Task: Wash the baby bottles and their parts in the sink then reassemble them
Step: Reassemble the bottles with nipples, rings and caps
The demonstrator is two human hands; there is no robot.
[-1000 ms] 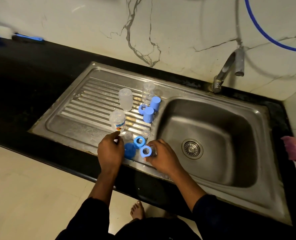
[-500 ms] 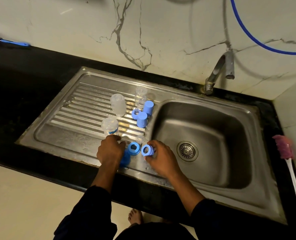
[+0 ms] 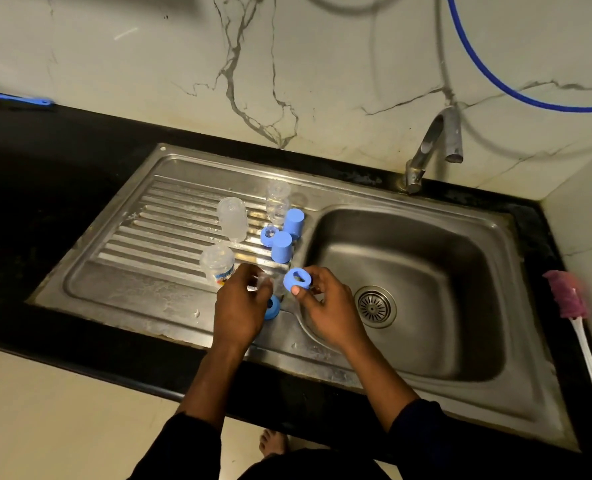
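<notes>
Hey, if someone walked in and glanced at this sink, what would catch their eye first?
The bright blue ring pinched in the right hand near the middle, with the left hand curled beside it. Just behind, two blue caps and three clear bottles stand on the steel drainboard, left of the basin. A pink brush lies at the far right.

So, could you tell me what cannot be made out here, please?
Head view:
Left hand: what its fingertips pinch, if anything, is motion-blurred.
Blue part: mostly hidden behind the left hand.
Pink brush: handle cut off by the right edge.
Blue item, far left: too blurred to identify.
</notes>
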